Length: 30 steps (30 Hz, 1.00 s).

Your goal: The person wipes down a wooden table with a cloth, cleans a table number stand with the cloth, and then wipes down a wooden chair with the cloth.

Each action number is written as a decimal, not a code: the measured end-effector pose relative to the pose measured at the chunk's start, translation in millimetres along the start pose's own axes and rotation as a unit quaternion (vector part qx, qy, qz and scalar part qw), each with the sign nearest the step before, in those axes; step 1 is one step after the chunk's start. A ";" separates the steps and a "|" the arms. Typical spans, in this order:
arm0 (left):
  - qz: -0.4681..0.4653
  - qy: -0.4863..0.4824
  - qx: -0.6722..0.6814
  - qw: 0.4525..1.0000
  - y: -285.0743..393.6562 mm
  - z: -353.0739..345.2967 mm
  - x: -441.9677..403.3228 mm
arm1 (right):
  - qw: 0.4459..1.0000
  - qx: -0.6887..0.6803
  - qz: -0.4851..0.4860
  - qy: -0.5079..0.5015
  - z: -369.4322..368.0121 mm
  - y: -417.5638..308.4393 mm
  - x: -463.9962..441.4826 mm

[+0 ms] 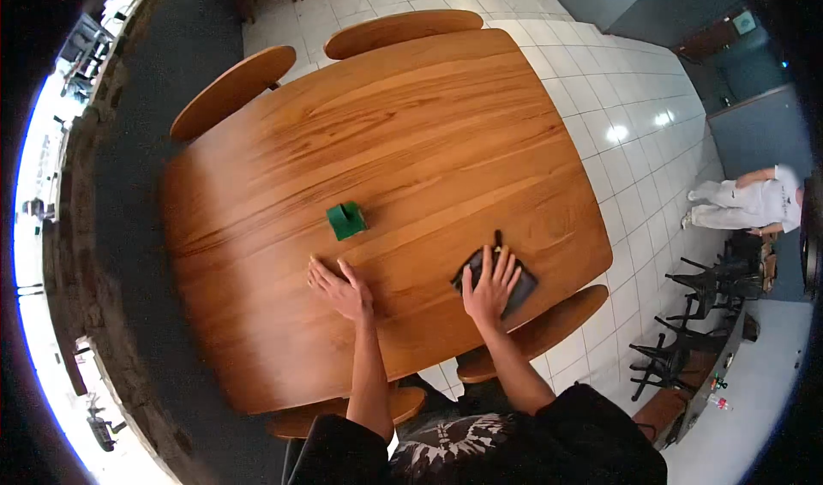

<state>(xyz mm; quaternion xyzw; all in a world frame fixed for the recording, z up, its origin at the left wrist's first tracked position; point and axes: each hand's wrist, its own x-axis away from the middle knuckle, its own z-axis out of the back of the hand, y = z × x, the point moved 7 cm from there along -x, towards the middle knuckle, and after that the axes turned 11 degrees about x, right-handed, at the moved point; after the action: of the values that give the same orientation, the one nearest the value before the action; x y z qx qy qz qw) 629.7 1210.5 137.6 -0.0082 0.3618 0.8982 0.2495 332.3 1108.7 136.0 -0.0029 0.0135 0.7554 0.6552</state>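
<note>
My left hand (pixel 341 290) is open near the front of the wooden table (pixel 411 159), thumb apart from the fingers, holding nothing. Just beyond it stands a small green object (pixel 346 221) with a raised flap or folded top, not touched by either hand; its exact kind is unclear. To the right, my right hand (pixel 490 291) lies with fingers spread over a flat black pouch (pixel 521 290). A short dark strap or tab (pixel 498 237) sticks out past the fingertips. Part of the pouch is hidden beneath the hand.
Wooden chairs (pixel 403 32) stand along the far side, and a chair (pixel 549 335) is tucked close at the near right edge. A dark wall (pixel 133 219) runs along the left. On the right, a person in white (pixel 754 200) is near stacked black chairs (pixel 664 361).
</note>
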 end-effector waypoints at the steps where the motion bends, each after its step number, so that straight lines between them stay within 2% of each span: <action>1: -0.011 -0.008 0.058 0.998 -6.1 -3.4 0.7 | 0.994 -0.015 -0.103 -0.022 -5.1 1.2 12.9; 2: -0.021 -0.016 0.116 0.993 -8.0 -0.9 0.8 | 0.978 -0.031 -0.204 -0.043 -9.9 -5.0 27.8; 3: -0.001 -0.051 0.168 0.984 -8.9 6.0 0.0 | 0.959 -0.083 -0.259 -0.082 -19.4 -22.7 37.5; 4: -0.006 -0.046 0.177 0.983 -11.2 22.3 2.8 | 0.941 -0.134 -0.267 -0.157 -22.3 -52.1 44.3; 6: -0.047 -0.130 0.257 0.957 -3.4 41.3 7.9 | 0.916 -0.218 -0.202 -0.269 -27.4 -124.0 53.4; 7: -0.059 -0.183 0.262 0.946 5.3 59.4 11.5 | 0.904 -0.278 -0.144 -0.291 -12.2 -157.5 58.1; 8: -0.053 -0.172 0.264 0.948 -4.1 71.9 11.9 | 0.888 -0.376 -0.059 -0.259 -37.0 -188.1 59.9; 9: -0.109 -0.212 0.183 0.954 -12.4 76.6 16.9 | 0.800 -0.513 -0.079 -0.301 -45.5 -213.0 69.6; 10: -0.163 -0.254 0.097 0.948 -25.7 81.1 23.3 | 0.723 -0.586 -0.062 -0.360 21.6 -229.7 79.1; 12: -0.227 -0.253 -0.061 0.938 -70.0 91.1 26.7 | 0.750 -0.590 -0.088 -0.285 17.3 -237.3 96.9; 13: -0.233 -0.238 -0.067 0.940 -86.4 100.7 18.6 | 0.792 -0.535 -0.038 -0.291 -4.9 -235.8 97.7; 14: -0.235 -0.229 -0.076 0.941 -106.0 112.8 16.8 | 0.793 -0.532 -0.030 -0.296 -7.5 -229.4 108.7; 15: -0.241 -0.176 -0.065 0.952 -120.2 129.0 12.1 | 0.858 -0.463 -0.031 -0.221 -2.3 -213.3 110.3; 16: -0.225 -0.174 -0.056 0.957 -133.5 143.8 5.5 | 0.911 -0.386 -0.034 -0.141 5.6 -201.3 115.1; 17: -0.219 -0.161 -0.066 0.960 -153.4 151.7 -0.7 | 0.913 -0.382 -0.031 -0.141 6.2 -198.1 122.5; 18: -0.215 -0.146 -0.074 0.963 -171.9 158.1 -9.5 | 0.936 -0.319 -0.090 -0.115 10.2 -185.3 128.6; 19: -0.168 -0.138 -0.099 0.971 -183.5 170.0 -20.9 | 0.952 -0.253 -0.149 -0.088 13.5 -171.9 134.8; 20: -0.121 -0.129 -0.126 0.976 -193.9 182.2 -33.8 | 0.953 -0.250 -0.150 -0.084 7.1 -169.0 138.1; 22: -0.080 -0.095 -0.171 0.977 -230.8 193.6 -60.9 | 0.978 -0.132 -0.162 -0.014 -2.7 -161.4 142.1; 23: -0.083 -0.095 -0.169 0.978 -235.1 198.3 -73.6 | 0.970 -0.128 -0.183 -0.101 -11.9 -160.8 143.3; 28: -0.057 -0.093 -0.200 0.974 -264.6 189.9 -139.3 | 0.962 -0.115 -0.233 -0.083 -18.5 -190.6 139.8; 30: -0.043 -0.088 -0.205 0.974 -260.4 180.6 -161.8 | 0.926 -0.089 -0.342 -0.129 -20.3 -192.6 132.8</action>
<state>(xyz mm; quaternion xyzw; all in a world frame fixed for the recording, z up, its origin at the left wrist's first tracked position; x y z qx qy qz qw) 919.6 1416.8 134.4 0.0043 0.1461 0.9389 0.3116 503.9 1266.8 109.5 0.0315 -0.1405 0.4770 0.8670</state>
